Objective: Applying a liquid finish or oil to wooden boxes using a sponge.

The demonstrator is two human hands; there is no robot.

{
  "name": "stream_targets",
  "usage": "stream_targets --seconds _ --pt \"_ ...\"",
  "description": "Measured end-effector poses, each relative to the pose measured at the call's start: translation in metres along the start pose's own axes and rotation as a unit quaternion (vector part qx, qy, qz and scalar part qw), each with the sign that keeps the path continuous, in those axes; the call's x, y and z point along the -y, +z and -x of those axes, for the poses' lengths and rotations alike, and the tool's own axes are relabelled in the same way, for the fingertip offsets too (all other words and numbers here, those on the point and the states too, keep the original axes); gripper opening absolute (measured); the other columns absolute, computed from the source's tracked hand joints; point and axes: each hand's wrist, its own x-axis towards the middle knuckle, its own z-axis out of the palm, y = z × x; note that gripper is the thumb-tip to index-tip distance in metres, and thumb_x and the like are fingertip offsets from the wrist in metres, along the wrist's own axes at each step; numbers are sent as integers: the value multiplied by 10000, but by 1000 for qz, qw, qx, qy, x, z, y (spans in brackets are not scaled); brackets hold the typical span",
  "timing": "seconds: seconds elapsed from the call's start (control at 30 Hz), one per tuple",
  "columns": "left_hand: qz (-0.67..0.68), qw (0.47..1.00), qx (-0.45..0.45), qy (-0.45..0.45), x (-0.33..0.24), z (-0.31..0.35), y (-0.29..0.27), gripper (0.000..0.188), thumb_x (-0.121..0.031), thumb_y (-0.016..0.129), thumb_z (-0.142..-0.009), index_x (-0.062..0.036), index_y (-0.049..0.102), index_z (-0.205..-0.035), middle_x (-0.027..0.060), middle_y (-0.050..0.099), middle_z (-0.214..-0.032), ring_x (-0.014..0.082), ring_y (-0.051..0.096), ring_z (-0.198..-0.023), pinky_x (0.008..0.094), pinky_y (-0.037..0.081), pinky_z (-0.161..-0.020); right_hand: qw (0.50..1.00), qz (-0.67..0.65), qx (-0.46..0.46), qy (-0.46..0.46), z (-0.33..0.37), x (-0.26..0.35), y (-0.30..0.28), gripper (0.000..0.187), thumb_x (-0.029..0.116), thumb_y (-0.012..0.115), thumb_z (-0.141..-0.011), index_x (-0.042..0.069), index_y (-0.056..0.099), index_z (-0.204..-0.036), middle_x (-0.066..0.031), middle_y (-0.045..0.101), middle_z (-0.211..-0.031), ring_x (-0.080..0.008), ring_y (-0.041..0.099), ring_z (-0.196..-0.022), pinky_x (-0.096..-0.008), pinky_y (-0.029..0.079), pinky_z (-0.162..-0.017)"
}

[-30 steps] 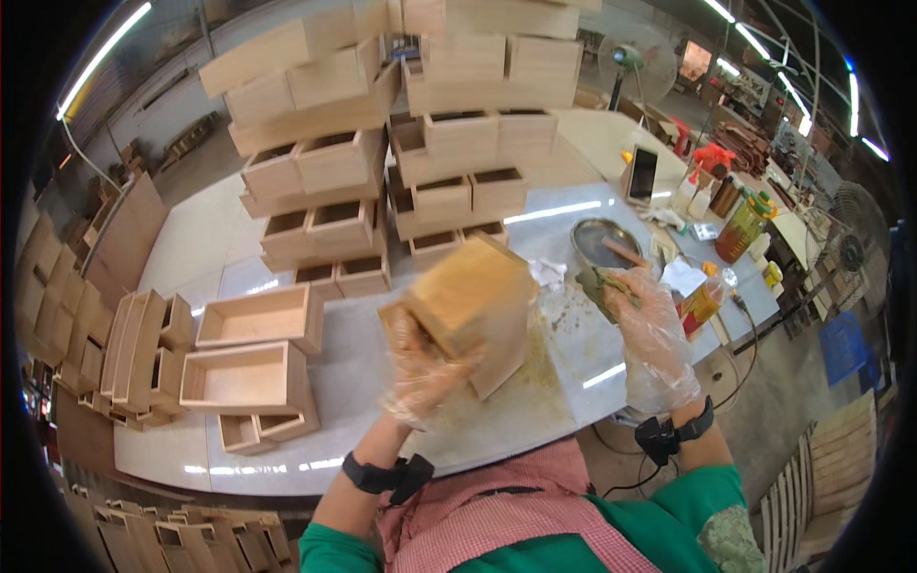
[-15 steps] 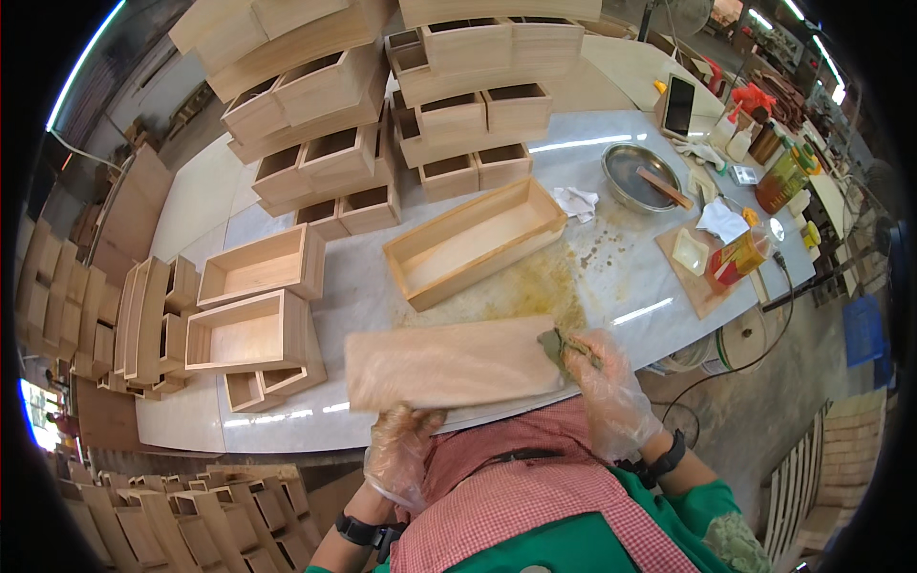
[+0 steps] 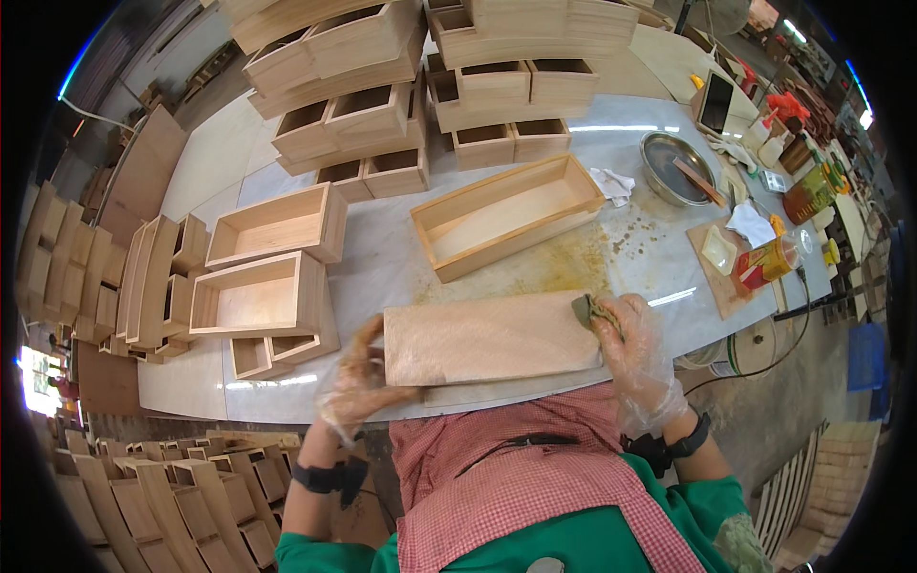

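Close to the table's front edge lies a pale wooden box point(image 3: 492, 336) with a broad flat face turned up. My left hand point(image 3: 358, 377), in a clear plastic glove, grips its left end, thumb along the lower edge and fingers at the far side. My right hand point(image 3: 635, 349), gloved likewise, pinches a crumpled green cloth point(image 3: 594, 313) at the box's right end. Just beyond, an open long wooden box point(image 3: 511, 218) with a more yellow rim rests on the table, beside brownish-yellow stains.
Stacked wooden drawer boxes point(image 3: 368, 115) rise at the back, with two open boxes point(image 3: 253, 294) at the left. To the right are a metal bowl point(image 3: 659, 172) with a wooden-handled tool point(image 3: 699, 181), a white cloth point(image 3: 611, 186), a red-labelled bottle point(image 3: 764, 265) and a phone point(image 3: 716, 102).
My left hand has moved from the near edge to the left end of the box. The box now sits flatter, and the cloth remains in my right hand at its right end.
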Motion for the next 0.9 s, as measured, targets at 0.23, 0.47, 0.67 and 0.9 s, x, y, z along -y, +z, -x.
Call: stream_targets --seconds 0.23,0.47,0.67,0.9 --pt "313 939 79 120 -16 -21 78 1081 38 874 -614 -35 275 -1511 108 477 -1391 209 511 -1265 381 485 -1052 973 183 -105 -95 -58 -71 -1 242 77 630 -870 32 647 -1107 -180 613 -951 -361 606 -841 -466 501 -723" --pt "248 951 101 157 5 -35 77 1191 18 892 -621 -82 151 -1548 120 431 -1444 252 463 -1343 409 440 -1113 925 100 116 -349 -44 52 63 233 133 461 -976 38 593 -1141 -141 598 -922 -280 609 -860 -392 540 -725" --pt "241 954 108 142 15 -34 78 1232 24 898 -620 -109 113 -1560 110 400 -1473 255 456 -1352 408 439 -1117 969 244 24 -39 -73 -63 28 279 122 516 -951 70 603 -1211 -137 596 -979 -305 621 -839 -383 522 -696" --pt "244 950 92 172 16 -37 82 1176 -58 909 -633 -90 170 -1548 114 442 -1436 236 475 -1329 383 458 -1087 928 -148 118 -320 -46 13 95 303 165 477 -998 6 586 -1231 -188 604 -1099 -288 615 -986 -386 523 -871"
